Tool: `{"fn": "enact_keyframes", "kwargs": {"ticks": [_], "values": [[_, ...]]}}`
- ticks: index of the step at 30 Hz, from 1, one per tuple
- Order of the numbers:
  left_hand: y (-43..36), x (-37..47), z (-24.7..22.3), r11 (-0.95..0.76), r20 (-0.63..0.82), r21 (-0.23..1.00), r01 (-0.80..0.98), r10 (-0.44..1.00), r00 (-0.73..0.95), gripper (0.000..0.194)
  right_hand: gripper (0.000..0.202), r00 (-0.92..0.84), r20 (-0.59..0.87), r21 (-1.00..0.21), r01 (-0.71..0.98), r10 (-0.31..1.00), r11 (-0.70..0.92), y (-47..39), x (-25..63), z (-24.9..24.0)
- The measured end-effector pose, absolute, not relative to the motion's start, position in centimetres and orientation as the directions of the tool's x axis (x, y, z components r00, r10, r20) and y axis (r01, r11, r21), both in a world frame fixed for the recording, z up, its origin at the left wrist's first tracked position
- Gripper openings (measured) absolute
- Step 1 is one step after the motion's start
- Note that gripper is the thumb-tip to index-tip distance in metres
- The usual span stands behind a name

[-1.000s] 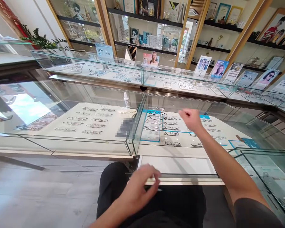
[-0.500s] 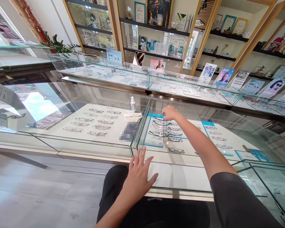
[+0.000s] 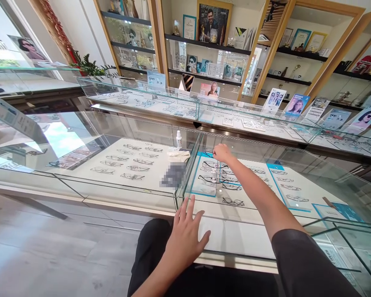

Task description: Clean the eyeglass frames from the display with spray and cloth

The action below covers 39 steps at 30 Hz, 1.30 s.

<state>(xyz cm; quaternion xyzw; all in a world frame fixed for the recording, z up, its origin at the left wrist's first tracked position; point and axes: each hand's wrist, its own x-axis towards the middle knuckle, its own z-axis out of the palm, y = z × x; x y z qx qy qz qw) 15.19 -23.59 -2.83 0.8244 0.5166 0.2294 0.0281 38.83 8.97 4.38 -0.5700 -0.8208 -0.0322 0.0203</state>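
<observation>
My right hand (image 3: 222,153) reaches over the glass display case to the far end of a blue-edged panel. Its fingers are closed at one side of a pair of eyeglasses (image 3: 208,154); the fingertips are partly hidden behind the hand. More eyeglasses (image 3: 233,201) lie in rows nearer to me, under and beside my forearm. My left hand (image 3: 185,235) is open, fingers spread, palm down by the front corner of the case, and holds nothing.
Left of the glass divider (image 3: 190,165) stand a white spray bottle (image 3: 179,139), a folded cream cloth (image 3: 178,155) and rows of eyeglasses (image 3: 137,168). A second glass showcase (image 3: 136,88) with small signs runs behind. Glass edges surround both hands.
My right hand's fingers have closed beside the far eyeglasses, where they were more spread before. The left hand stays by the case corner. The view has tilted up slightly and shifted left.
</observation>
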Motion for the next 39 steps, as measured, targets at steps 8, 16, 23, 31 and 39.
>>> {"fn": "enact_keyframes", "kwargs": {"ticks": [8, 16, 23, 31, 39], "values": [[-23.8, 15.2, -3.0, -0.468, 0.357, 0.289, 0.835, 0.862, 0.36, 0.044, 0.035, -0.288, 0.13, -0.054, 0.953, 0.949, 0.297, 6.4, 38.4, 6.0], [-24.3, 15.1, -2.9, -0.458, 0.368, 0.3, 0.837, 0.865, 0.341, 0.049, 0.025, -0.401, 0.162, -0.32, 0.843, 0.902, 0.432, -3.3, 40.0, 11.7], [-24.5, 15.3, -2.3, -0.42, 0.324, 0.28, 0.863, 0.888, 0.327, 0.055, 0.023, -0.591, -0.247, -0.63, 0.7, 0.768, 0.336, -17.7, 42.2, 15.6], [-24.2, 15.3, -3.2, -0.366, 0.273, 0.264, 0.892, 0.916, 0.295, 0.073, 0.021, -0.366, -0.472, -0.415, 0.895, 0.802, 0.164, -23.6, 44.0, 6.8], [-23.9, 15.1, -4.3, -0.397, 0.331, 0.188, 0.898, 0.887, 0.323, 0.084, 0.036, -0.376, -0.21, -0.232, 0.916, 0.903, 0.327, -19.0, 41.3, -3.3]]}}
